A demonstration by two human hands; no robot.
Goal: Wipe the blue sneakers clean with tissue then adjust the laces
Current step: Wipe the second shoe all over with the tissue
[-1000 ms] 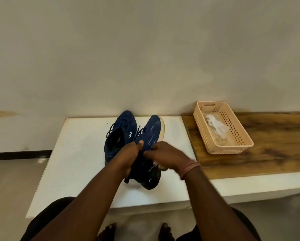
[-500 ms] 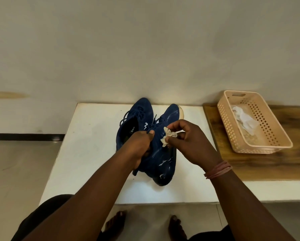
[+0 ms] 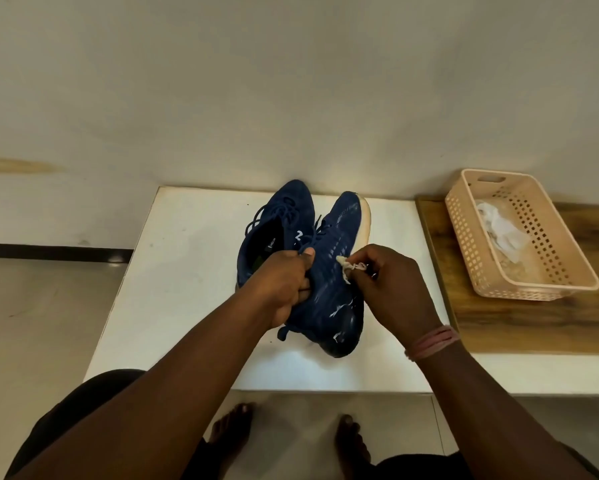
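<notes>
Two blue sneakers sit on the white table (image 3: 187, 271). The left sneaker (image 3: 277, 223) stands flat with its opening up. The right sneaker (image 3: 336, 271) is tipped on its side, pale sole to the right. My left hand (image 3: 284, 282) grips the right sneaker at its collar, thumb on top. My right hand (image 3: 391, 285) pinches a small crumpled white tissue (image 3: 348, 268) and holds it against the sneaker's blue side. Dark laces hang from both shoes.
A peach perforated basket (image 3: 547, 289) with crumpled white tissues (image 3: 499, 226) stands on a wooden board (image 3: 533, 327) at the right. A plain wall rises behind the table. My bare feet (image 3: 232, 434) are on the tiled floor below the table's front edge.
My right hand came up from the shoe's heel end holding the tissue, then moved it down onto the sneaker's side. My left hand kept its grip. The view shifted rightward.
</notes>
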